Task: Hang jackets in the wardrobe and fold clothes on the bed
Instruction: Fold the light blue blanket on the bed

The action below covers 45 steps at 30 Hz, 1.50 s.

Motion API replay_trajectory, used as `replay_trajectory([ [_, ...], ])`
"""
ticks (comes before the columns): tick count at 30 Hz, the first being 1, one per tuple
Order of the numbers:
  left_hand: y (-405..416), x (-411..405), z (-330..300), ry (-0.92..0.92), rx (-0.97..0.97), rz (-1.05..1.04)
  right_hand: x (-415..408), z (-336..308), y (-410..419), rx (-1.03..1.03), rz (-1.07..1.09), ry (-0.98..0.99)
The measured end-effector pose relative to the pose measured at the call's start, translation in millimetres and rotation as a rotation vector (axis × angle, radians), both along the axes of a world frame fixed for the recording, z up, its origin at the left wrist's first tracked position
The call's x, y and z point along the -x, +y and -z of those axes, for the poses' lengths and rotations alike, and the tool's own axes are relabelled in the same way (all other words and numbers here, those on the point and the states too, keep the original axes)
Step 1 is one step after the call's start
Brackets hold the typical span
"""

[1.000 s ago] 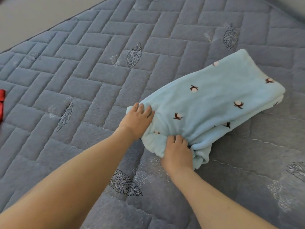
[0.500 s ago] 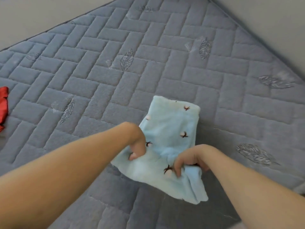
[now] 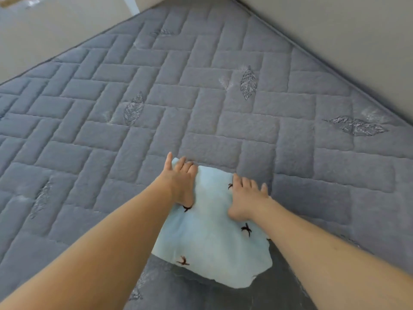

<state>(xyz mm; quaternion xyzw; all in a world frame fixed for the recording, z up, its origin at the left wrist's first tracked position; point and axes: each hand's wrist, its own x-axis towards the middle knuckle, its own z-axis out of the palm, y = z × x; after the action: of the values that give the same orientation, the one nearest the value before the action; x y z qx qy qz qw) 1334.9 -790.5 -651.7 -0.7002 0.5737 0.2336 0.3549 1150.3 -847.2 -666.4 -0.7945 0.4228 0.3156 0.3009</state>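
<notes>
My left hand [image 3: 178, 182] and right hand [image 3: 247, 198] lie flat, fingers straight, pressing the far end of the light blue fleece garment [image 3: 212, 238] on the grey quilted bed [image 3: 156, 97]. It looks folded into a compact bundle — nearly done, I judge. No jackets or wardrobe in view — that part I can't gauge.

Even, soft daylight; faint shadow beneath forearms on bed [image 3: 223, 121]; mild wide-angle bending at edges; slight overall softness.
</notes>
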Motion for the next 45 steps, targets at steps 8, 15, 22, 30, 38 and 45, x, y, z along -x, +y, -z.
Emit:
replay_trajectory([
  [8, -41.5, -4.9, 48.7, 0.033, -0.059, 0.021, -19.2, 50.9, -24.3, 0.021, -0.007, 0.098],
  [15, -63.6, -4.7, 40.9, -0.004, -0.129, 0.188, -25.6, 48.6, -53.5, -0.142, -0.027, 0.118],
  [22, -42.7, 2.5, 7.4, 0.133, -0.173, -0.085, -15.7, 25.5, -56.9, -0.379, 0.034, -0.09],
  [30, 48.1, 30.4, -56.5, 0.084, -0.001, -0.013, 6.9, -36.8, 5.9, -0.386, -0.019, -0.156],
  [38, 87.7, 57.6, -225.0, 0.212, 0.16, -0.104, 45.4, -239.2, 47.4, -0.094, -0.033, -0.132],
  [45, 130.9, 110.5, -449.6, 0.381, 0.343, 0.033, 132.0, -474.7, 143.4, 0.191, 0.182, -0.206],
])
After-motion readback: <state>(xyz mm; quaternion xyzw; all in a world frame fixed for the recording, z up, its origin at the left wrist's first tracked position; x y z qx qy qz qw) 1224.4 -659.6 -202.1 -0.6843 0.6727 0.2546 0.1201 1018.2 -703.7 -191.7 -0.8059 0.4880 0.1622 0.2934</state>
